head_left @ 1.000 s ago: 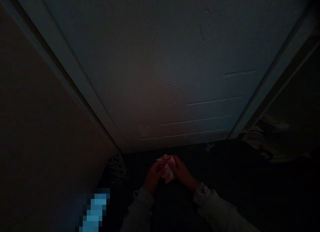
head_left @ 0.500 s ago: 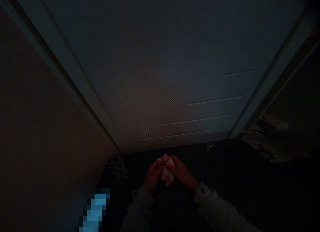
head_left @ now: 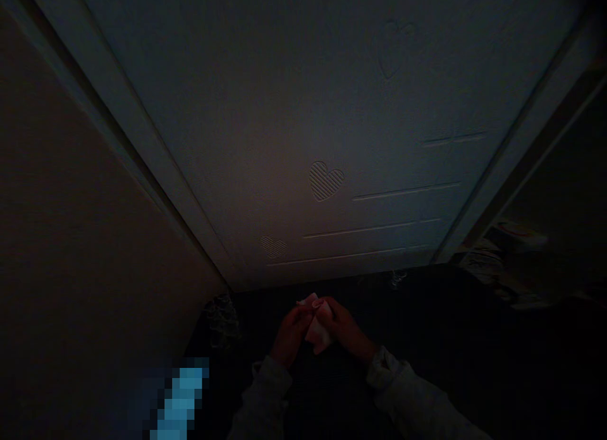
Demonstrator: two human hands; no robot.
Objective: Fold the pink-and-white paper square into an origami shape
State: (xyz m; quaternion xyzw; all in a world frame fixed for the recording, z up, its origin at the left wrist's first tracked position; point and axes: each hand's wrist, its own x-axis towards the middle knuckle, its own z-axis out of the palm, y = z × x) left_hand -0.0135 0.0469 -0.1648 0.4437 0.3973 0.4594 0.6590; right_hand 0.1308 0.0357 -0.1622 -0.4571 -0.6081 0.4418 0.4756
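Note:
A pink and pale, folded piece (head_left: 319, 337) of what looks like paper or thin cloth is held between my two hands over a dark surface; the dim light hides which material it is. My left hand (head_left: 290, 332) grips its left edge with bent fingers. From the right, my right hand (head_left: 348, 329) pinches the upper part, thumb on the near side. Both hands are close together, fingertips nearly meeting at the top of the piece. Light sleeves cover both wrists.
A pale door-like panel (head_left: 265, 143) with grooved hearts and lines rises behind the dark surface (head_left: 327, 396). Clear crinkled plastic (head_left: 222, 320) lies at its left corner. A bright blue pixelated patch (head_left: 180, 402) is at lower left. Indistinct items (head_left: 516, 234) sit at right.
The fingers of both hands have shifted very slightly on the pink piece, and its lower folds look a little different. The hands stay in place.

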